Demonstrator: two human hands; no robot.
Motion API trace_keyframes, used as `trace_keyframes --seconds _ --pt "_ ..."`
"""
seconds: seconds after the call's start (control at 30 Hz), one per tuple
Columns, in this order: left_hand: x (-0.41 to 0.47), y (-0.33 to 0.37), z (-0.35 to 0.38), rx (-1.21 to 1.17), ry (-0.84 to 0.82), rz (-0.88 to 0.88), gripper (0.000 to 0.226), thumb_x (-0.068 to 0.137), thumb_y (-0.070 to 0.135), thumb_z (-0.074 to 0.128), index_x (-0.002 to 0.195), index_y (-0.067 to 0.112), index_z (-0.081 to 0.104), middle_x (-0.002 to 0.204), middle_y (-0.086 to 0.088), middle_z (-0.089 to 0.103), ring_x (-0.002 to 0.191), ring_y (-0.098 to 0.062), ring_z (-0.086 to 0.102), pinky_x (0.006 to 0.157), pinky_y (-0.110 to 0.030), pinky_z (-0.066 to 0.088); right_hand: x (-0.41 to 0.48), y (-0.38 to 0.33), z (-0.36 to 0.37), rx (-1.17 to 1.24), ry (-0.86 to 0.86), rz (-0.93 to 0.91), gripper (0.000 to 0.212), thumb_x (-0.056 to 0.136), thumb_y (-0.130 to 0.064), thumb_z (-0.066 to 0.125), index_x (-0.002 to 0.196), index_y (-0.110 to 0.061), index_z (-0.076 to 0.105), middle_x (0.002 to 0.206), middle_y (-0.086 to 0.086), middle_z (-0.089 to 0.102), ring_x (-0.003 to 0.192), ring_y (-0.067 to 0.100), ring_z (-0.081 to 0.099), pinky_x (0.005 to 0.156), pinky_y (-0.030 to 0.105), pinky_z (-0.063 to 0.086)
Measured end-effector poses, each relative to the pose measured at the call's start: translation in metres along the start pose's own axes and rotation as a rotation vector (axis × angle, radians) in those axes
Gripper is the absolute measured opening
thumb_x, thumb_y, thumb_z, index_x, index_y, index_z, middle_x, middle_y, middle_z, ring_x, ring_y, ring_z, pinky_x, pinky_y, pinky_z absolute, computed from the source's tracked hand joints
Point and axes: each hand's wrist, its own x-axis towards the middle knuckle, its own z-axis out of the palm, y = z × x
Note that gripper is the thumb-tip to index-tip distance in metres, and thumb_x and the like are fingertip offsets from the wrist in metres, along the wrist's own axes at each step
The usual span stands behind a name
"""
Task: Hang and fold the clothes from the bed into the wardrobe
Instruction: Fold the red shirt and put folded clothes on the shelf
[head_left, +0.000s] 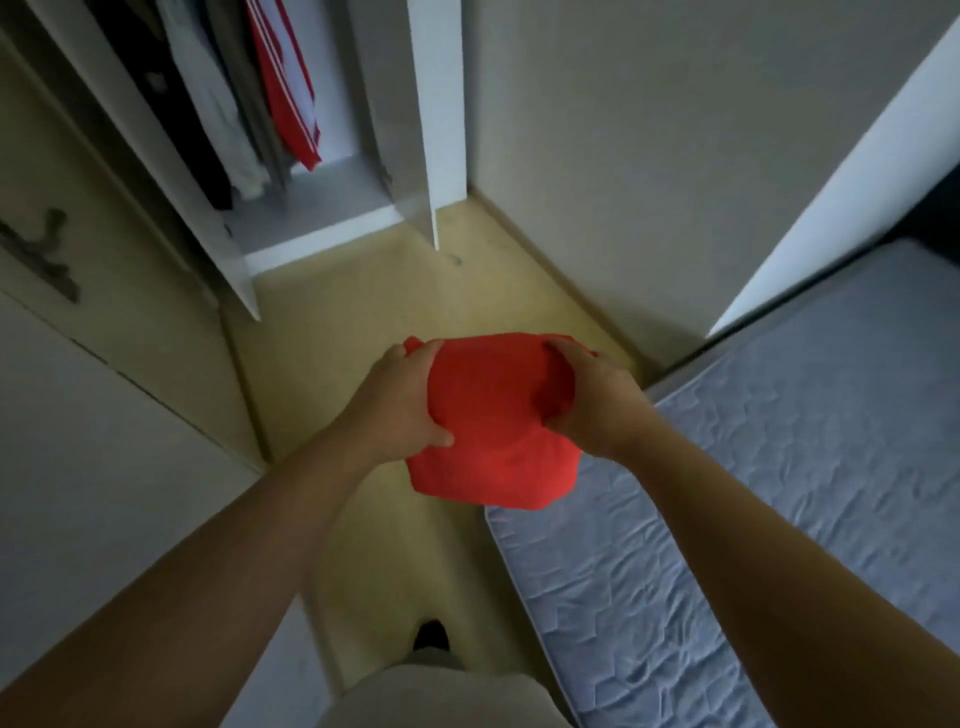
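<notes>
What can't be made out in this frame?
Head view only:
red cloth: folded up, so garment type unclear; underside hidden.
left hand, right hand: fingers partly hidden by the cloth.
wardrobe: rail and hangers cut off by the top edge.
bed: cut off right and bottom; remaining clothes unknown.
dark shape on left door: blurred.

Left hand (402, 402) and right hand (587, 405) gripping folded red garment (493, 431), open wardrobe (311, 208) ahead

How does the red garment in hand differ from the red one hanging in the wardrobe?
The held red garment is folded, gripped by the left hand and right hand; the hanging red garment hangs loose in the wardrobe. The held one is plain; the hanging one has white stripes. Both are red.
</notes>
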Motion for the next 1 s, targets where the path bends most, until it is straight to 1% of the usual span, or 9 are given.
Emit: trace_keyframes --seconds 0.13,0.23,0.3,0.43,0.6,0.67,0.73,0.8,1.0 --pt "0.038 -0.053 -0.063 0.031 0.079 0.012 0.07 0.059 0.035 0.093 0.122 0.019 0.067 0.112 -0.006 0.064 0.101 -0.022 0.061 0.088 -0.039 0.052 0.071 -0.056 -0.003 -0.144 -0.044 -0.05 0.047 0.08 -0.035 0.072 0.124 -0.024 0.061 0.109 0.012 0.066 0.107 0.034 0.059 0.085 0.038 0.052" --pt "0.072 -0.091 -0.131 -0.054 0.143 -0.002 0.049 0.055 0.04 0.096 0.095 0.021 0.074 0.094 -0.004 0.062 0.085 -0.018 0.062 0.075 -0.035 0.052 0.133 -0.105 -0.018 -0.164 -0.066 -0.049 0.044 0.078 -0.045 0.073 0.118 -0.031 0.06 0.109 0.008 0.048 0.112 0.032 0.046 0.088 0.04 0.047" --pt "0.1 -0.108 -0.174 -0.117 0.196 0.025 0.041 0.051 0.04 0.098 0.079 0.026 0.072 0.089 0.0 0.061 0.078 -0.012 0.06 0.069 -0.03 0.047 0.177 -0.129 -0.035 -0.008 -0.081 -0.103 0.041 0.075 -0.039 0.08 0.109 -0.022 0.065 0.11 0.011 0.049 0.108 0.029 0.049 0.091 0.044 0.049" --pt "0.153 -0.133 -0.243 -0.426 0.241 -0.114 0.083 0.04 0.043 0.099 0.116 0.025 0.07 0.115 0.011 0.068 0.099 -0.008 0.067 0.089 -0.026 0.054 0.264 -0.17 -0.063 0.617 -0.135 -0.125 0.038 0.072 -0.02 0.088 0.103 -0.013 0.067 0.1 0.006 0.073 0.097 0.023 0.069 0.089 0.04 0.055" --pt "0.245 -0.161 -0.312 -0.81 0.312 -0.077 0.051 0.062 0.026 0.092 0.109 0.019 0.073 0.102 0.004 0.077 0.095 -0.013 0.074 0.087 -0.028 0.058 0.396 -0.222 -0.067 1.036 -0.019 -0.127 0.051 0.079 -0.023 0.083 0.123 -0.014 0.061 0.109 0.003 0.074 0.095 0.019 0.074 0.079 0.033 0.06" --pt "0.287 -0.175 -0.338 -0.923 0.398 -0.098 0.032 0.081 0.017 0.08 0.111 0.013 0.071 0.104 0.0 0.077 0.098 -0.016 0.073 0.094 -0.032 0.056 0.451 -0.241 -0.066 1.027 0.047 -0.135 0.05 0.085 -0.032 0.077 0.128 -0.015 0.058 0.109 0.002 0.073 0.09 0.017 0.074 0.071 0.029 0.061" --pt "0.327 -0.185 -0.364 -0.994 0.447 -0.127 0.018 0.092 0.014 0.069 0.11 0.012 0.07 0.106 -0.002 0.077 0.098 -0.016 0.073 0.096 -0.035 0.054 0.507 -0.262 -0.066 0.964 0.086 -0.152 0.053 0.09 -0.039 0.07 0.135 -0.015 0.053 0.117 0.001 0.068 0.097 0.02 0.071 0.082 0.035 0.06" --pt "0.369 -0.193 -0.388 -1.022 0.504 -0.155 0.016 0.097 0.017 0.063 0.111 0.014 0.069 0.108 -0.004 0.076 0.098 -0.018 0.073 0.094 -0.035 0.055 0.562 -0.286 -0.068 0.81 0.137 -0.211 0.055 0.094 -0.046 0.062 0.138 -0.016 0.048 0.121 -0.002 0.064 0.103 0.018 0.065 0.09 0.038 0.055" --pt "0.485 -0.233 -0.461 -1.131 0.7 -0.222 0.012 0.102 0.029 0.054 0.101 0.024 0.065 0.105 0.001 0.073 0.097 -0.017 0.069 0.078 -0.031 0.053 0.716 -0.363 -0.082 0.438 0.276 -0.455 0.049 0.101 -0.049 0.043 0.134 -0.014 0.035 0.108 -0.005 0.054 0.09 0.016 0.056 0.08 0.034 0.046"
